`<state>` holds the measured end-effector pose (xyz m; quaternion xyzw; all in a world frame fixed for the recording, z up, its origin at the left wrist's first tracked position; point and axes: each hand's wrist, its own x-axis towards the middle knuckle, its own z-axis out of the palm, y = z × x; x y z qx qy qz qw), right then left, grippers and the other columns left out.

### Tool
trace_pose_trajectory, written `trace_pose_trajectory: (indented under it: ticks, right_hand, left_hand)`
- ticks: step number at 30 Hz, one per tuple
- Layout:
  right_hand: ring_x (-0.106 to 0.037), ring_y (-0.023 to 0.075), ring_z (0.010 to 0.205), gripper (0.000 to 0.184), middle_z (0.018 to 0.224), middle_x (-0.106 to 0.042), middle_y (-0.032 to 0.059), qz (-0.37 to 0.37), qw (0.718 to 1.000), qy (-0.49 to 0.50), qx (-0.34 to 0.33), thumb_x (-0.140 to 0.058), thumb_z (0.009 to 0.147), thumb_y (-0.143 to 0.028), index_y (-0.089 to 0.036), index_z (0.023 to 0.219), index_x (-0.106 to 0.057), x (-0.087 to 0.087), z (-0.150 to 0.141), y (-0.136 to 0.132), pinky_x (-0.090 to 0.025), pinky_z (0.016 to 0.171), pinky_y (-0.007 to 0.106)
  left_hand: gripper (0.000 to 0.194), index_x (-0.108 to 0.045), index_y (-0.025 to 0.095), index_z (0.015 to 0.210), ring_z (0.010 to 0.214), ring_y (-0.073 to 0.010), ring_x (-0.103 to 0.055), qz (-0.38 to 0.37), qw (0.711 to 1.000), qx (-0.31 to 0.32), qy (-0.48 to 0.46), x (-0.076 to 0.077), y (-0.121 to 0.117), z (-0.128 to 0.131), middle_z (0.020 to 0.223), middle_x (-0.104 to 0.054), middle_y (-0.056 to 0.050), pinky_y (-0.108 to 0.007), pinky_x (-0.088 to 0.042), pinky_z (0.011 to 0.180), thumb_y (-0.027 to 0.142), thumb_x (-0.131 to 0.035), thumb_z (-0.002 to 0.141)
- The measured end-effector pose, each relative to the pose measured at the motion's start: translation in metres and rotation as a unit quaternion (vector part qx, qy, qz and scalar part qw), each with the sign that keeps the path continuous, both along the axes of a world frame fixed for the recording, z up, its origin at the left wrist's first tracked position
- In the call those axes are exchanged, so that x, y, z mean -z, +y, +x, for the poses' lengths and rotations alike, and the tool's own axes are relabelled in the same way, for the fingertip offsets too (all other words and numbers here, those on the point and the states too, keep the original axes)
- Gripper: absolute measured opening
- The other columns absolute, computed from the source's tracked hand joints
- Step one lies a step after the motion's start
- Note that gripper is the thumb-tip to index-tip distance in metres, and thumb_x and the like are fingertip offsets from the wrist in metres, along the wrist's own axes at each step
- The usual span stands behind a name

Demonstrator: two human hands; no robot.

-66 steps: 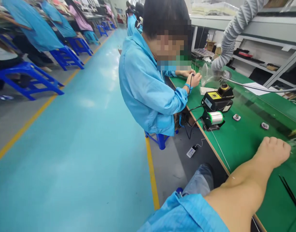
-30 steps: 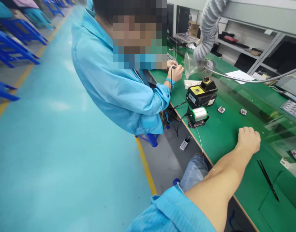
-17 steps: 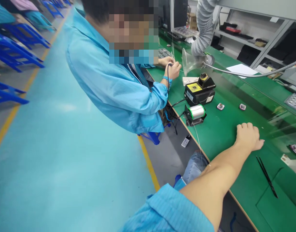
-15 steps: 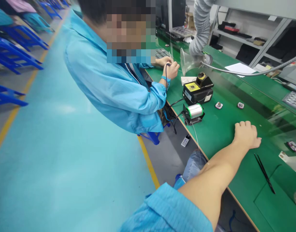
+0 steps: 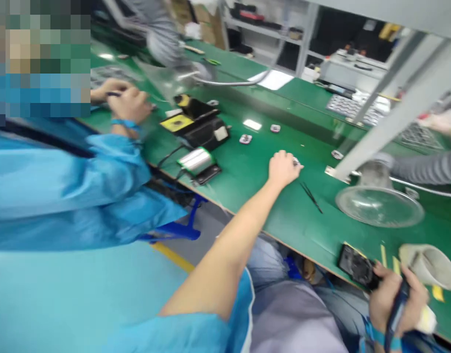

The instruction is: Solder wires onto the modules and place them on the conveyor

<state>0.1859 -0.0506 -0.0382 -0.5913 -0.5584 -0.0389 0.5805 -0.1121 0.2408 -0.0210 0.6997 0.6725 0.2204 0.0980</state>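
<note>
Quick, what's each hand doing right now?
Left hand: open, resting on the bench, holding nothing visible.
Right hand: closed around a dark handle.

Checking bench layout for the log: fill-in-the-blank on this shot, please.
The bare left hand rests on the green bench mat, just beside a pair of slim black ____.
A silver spool of ____ wire sits on a black holder in front of the black-and-yellow soldering station.
The wide clear funnel-shaped hood joins a flexible ____ duct.
The right hand, gripping a dark pen-shaped tool, wears a ____ wristband.

Missing words: tweezers; solder; grey; blue.
</note>
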Motion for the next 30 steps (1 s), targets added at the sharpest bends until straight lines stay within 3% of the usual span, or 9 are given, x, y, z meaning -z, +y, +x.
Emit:
trace_pose_trajectory:
  ticks: [2, 5, 7, 9, 12, 15, 18, 23, 30]
  right_hand:
    - [-0.079, 0.0275, 0.087, 0.032, 0.086, -0.076, 0.0027, 0.009, 0.998, 0.004, 0.066, -0.073, 0.117, -0.039, -0.018, 0.141, -0.077, 0.015, 0.006, -0.009, -0.067, 0.098, 0.049]
    - [-0.085, 0.0288, 0.091, 0.036, 0.093, -0.082, 0.0047, -0.025, 0.994, 0.028, 0.102, -0.069, 0.118, -0.037, -0.016, 0.148, -0.073, 0.03, 0.006, -0.019, -0.068, 0.096, 0.049]
    - [-0.087, 0.0287, 0.095, 0.034, 0.095, -0.083, 0.0052, -0.037, 0.993, 0.042, 0.109, -0.069, 0.117, -0.037, -0.017, 0.145, -0.074, 0.035, 0.003, -0.024, -0.069, 0.098, 0.048]
    - [-0.087, 0.0284, 0.098, 0.033, 0.095, -0.084, 0.0054, -0.047, 0.993, 0.051, 0.099, -0.069, 0.117, -0.037, -0.019, 0.144, -0.074, 0.039, 0.001, -0.026, -0.071, 0.1, 0.048]
    - [-0.087, 0.0273, 0.098, 0.032, 0.1, -0.085, 0.0062, -0.055, 0.994, 0.061, 0.074, -0.069, 0.117, -0.035, -0.022, 0.145, -0.074, 0.04, -0.002, -0.028, -0.074, 0.102, 0.049]
    - [-0.086, 0.0269, 0.095, 0.033, 0.102, -0.085, 0.0066, -0.048, 0.995, 0.064, 0.055, -0.068, 0.116, -0.032, -0.024, 0.148, -0.072, 0.038, -0.003, -0.029, -0.075, 0.103, 0.051]
    - [-0.086, 0.0272, 0.098, 0.035, 0.103, -0.085, 0.0057, -0.043, 0.996, 0.064, 0.038, -0.069, 0.115, -0.029, -0.026, 0.151, -0.072, 0.033, -0.003, -0.029, -0.074, 0.108, 0.052]
    - [-0.086, 0.0258, 0.1, 0.038, 0.107, -0.085, 0.005, -0.051, 0.995, 0.085, 0.008, -0.067, 0.117, -0.026, -0.027, 0.155, -0.069, 0.024, -0.004, -0.031, -0.074, 0.11, 0.051]
    - [-0.086, 0.0246, 0.1, 0.036, 0.105, -0.084, 0.0036, -0.054, 0.992, 0.114, -0.009, -0.066, 0.119, -0.025, -0.027, 0.155, -0.069, 0.014, -0.005, -0.031, -0.075, 0.107, 0.048]
  left_hand:
    - [0.048, -0.073, 0.011, 0.132, 0.128, -0.0348, -0.061, 0.002, 1.0, 0.011, -0.001, 0.001, 0.001, -0.003, 0.138, -0.069, -0.021, -0.044, -0.051, 0.113, 0.053, -0.078, 0.11]
    - [0.038, -0.07, 0.015, 0.134, 0.131, -0.0303, -0.059, 0.015, 0.999, 0.045, 0.003, 0.0, -0.006, -0.011, 0.136, -0.069, -0.016, -0.041, -0.051, 0.118, 0.045, -0.074, 0.112]
    - [0.038, -0.069, 0.016, 0.135, 0.131, -0.0297, -0.06, 0.036, 0.997, 0.066, 0.007, -0.001, -0.026, -0.018, 0.131, -0.072, -0.014, -0.042, -0.052, 0.119, 0.045, -0.073, 0.111]
    - [0.035, -0.072, 0.02, 0.13, 0.119, -0.0291, -0.064, 0.098, 0.99, 0.093, -0.028, -0.001, -0.06, -0.023, 0.12, -0.074, -0.01, -0.042, -0.057, 0.111, 0.046, -0.076, 0.108]
    - [0.037, -0.073, 0.025, 0.133, 0.113, -0.0312, -0.068, 0.159, 0.972, 0.163, -0.057, -0.003, -0.131, -0.017, 0.117, -0.075, -0.009, -0.045, -0.061, 0.102, 0.05, -0.08, 0.107]
    - [0.048, -0.07, 0.031, 0.144, 0.118, -0.0328, -0.07, 0.155, 0.955, 0.244, -0.067, -0.003, -0.2, 0.016, 0.124, -0.076, -0.009, -0.048, -0.063, 0.104, 0.049, -0.087, 0.103]
    - [0.055, -0.071, 0.028, 0.148, 0.115, -0.0312, -0.072, 0.104, 0.936, 0.327, -0.083, -0.001, -0.236, 0.063, 0.126, -0.075, -0.011, -0.046, -0.063, 0.102, 0.053, -0.091, 0.103]
    - [0.053, -0.075, 0.029, 0.148, 0.119, -0.0317, -0.071, -0.012, 0.919, 0.392, -0.042, -0.005, -0.23, 0.112, 0.131, -0.076, -0.011, -0.047, -0.058, 0.105, 0.052, -0.092, 0.104]
    - [0.053, -0.074, 0.03, 0.147, 0.121, -0.0317, -0.066, -0.069, 0.908, 0.413, 0.0, -0.027, -0.217, 0.114, 0.131, -0.072, -0.008, -0.047, -0.058, 0.107, 0.043, -0.096, 0.101]
